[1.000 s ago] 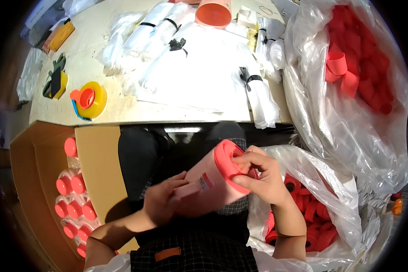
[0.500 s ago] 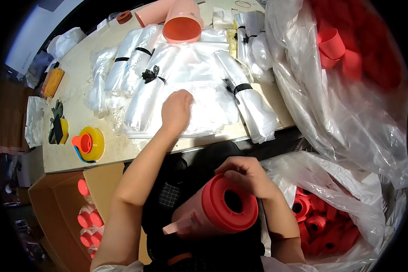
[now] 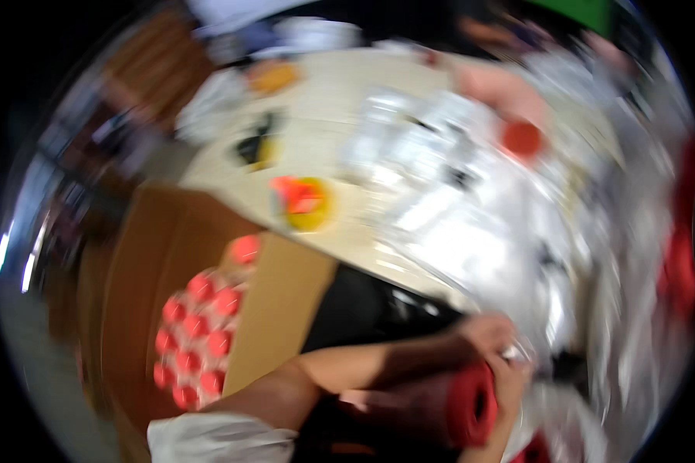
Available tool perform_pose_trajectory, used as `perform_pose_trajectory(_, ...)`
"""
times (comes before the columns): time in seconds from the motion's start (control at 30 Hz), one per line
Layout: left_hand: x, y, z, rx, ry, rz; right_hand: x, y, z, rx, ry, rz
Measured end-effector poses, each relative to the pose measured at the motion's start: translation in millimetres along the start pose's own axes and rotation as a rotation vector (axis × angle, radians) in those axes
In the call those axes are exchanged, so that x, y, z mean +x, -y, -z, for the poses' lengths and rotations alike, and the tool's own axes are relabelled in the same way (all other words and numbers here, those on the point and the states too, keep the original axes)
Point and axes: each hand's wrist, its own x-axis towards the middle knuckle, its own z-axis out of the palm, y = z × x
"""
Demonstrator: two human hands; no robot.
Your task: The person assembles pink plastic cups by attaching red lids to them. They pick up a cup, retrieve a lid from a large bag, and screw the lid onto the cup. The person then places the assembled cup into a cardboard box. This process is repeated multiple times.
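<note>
A pink cylindrical container [image 3: 409, 403] with a red lid [image 3: 471, 405] lies tilted across my lap, the dark hole in its lid facing right. Just above the lid, my left hand [image 3: 483, 336] reaches over with its fingers closed at a small crumpled bit of clear plastic bag [image 3: 519, 352]. My right hand [image 3: 510, 378] is beside the lid's right edge, meeting the left hand at the plastic; motion smears its fingers. On the table, stacks of clear plastic bags [image 3: 471, 239] lie beyond both hands.
An open cardboard box [image 3: 282, 309] at left holds several pink containers with red caps [image 3: 197, 324]. On the table [image 3: 340, 100] are a yellow tape roll [image 3: 309, 204], dark gloves [image 3: 255, 143] and another pink container [image 3: 490, 85]. Plastic sacks with red parts [image 3: 679, 255] stand at right.
My view has swung left and blurred. My left hand has left the stack of bags and come to the right hand by the lid. The container has turned to lie more sideways.
</note>
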Motion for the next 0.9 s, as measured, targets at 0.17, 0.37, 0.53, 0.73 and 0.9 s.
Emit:
perform_pose_trajectory(0.17, 13, -47, 54, -1.282, 0.042, 0.6, -22, 19, -16, -0.009, -0.099, 0.029)
perform_pose_trajectory(0.37, -16, -46, 74, -0.122, -0.028, 0.488, -54, 34, -48, 0.056, -0.002, 0.029)
perform_pose_trajectory(0.53, -61, -126, 106, 0.196, 0.005, 0.266, -82, 39, -78, 0.167, 0.108, 0.006)
perform_pose_trajectory(0.73, -219, -127, 139, 0.257, -0.218, 0.665, -131, 54, -131, 0.366, 0.337, -0.088)
perform_pose_trajectory(0.9, -279, -153, 149, 0.867, -0.542, 0.59, -133, 80, -175, 0.5, 0.62, -0.066)
